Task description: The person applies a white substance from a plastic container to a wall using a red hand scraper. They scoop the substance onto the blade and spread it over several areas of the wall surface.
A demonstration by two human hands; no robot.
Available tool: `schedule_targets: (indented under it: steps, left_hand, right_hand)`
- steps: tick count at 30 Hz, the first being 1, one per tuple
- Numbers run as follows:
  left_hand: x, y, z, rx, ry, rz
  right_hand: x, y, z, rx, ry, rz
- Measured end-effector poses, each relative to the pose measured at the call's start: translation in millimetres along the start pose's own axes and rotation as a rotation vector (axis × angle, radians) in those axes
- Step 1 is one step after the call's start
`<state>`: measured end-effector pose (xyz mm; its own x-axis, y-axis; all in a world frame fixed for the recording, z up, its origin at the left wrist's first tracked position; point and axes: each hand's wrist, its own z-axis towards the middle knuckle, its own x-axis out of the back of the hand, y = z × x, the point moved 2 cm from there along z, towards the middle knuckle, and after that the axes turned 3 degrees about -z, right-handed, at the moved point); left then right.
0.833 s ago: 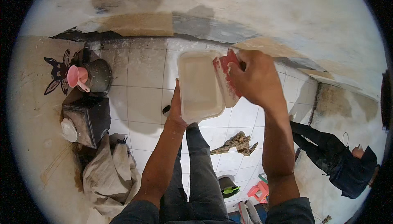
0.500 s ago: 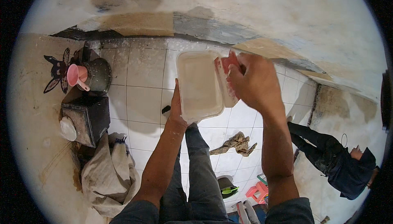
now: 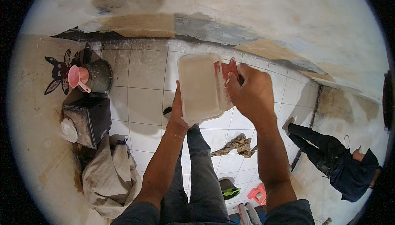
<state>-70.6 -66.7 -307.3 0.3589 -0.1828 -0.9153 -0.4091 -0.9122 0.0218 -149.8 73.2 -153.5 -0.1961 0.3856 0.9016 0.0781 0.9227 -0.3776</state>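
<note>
A translucent rectangular plastic tub [image 3: 200, 87], holding a pale, milky liquid, is raised over the tiled floor. My left hand [image 3: 177, 108] closes around its left side and near-left corner, with most of the fingers hidden behind it. In my right hand [image 3: 252, 93] is a wide paintbrush with a red handle [image 3: 231, 69], pinched between thumb and fingers. The brush's pale, coated head [image 3: 224, 97] meets the tub's right rim; whether its edge dips inside is hard to tell.
A patchy wall [image 3: 255, 15] runs across the far side. At left stand a black box [image 3: 88, 120], a pot with a pink dipper [image 3: 76, 77] and a draped cloth [image 3: 111, 180]. A crumpled rag [image 3: 238, 145] lies on the floor. Another person [image 3: 329, 155] stands at right.
The brush in my right hand has shifted slightly left and down, closer against the tub's right rim. The tub and my left hand stay almost in place.
</note>
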Motion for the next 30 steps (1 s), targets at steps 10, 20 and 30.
schedule_targets:
  steps: [10, 20, 30]
  left_hand:
    - [2, -3, 11, -0.028, -0.023, -0.065]
    - [-5, -10, 19, -0.002, -0.028, -0.065]
    - [-20, -27, 31, 0.018, -0.247, -0.098]
  right_hand:
    - [-22, 12, -20, -0.046, 0.184, 0.246]
    - [-29, 19, -18, -0.017, 0.201, 0.376]
    - [-33, 13, -21, 0.004, 0.166, 0.401]
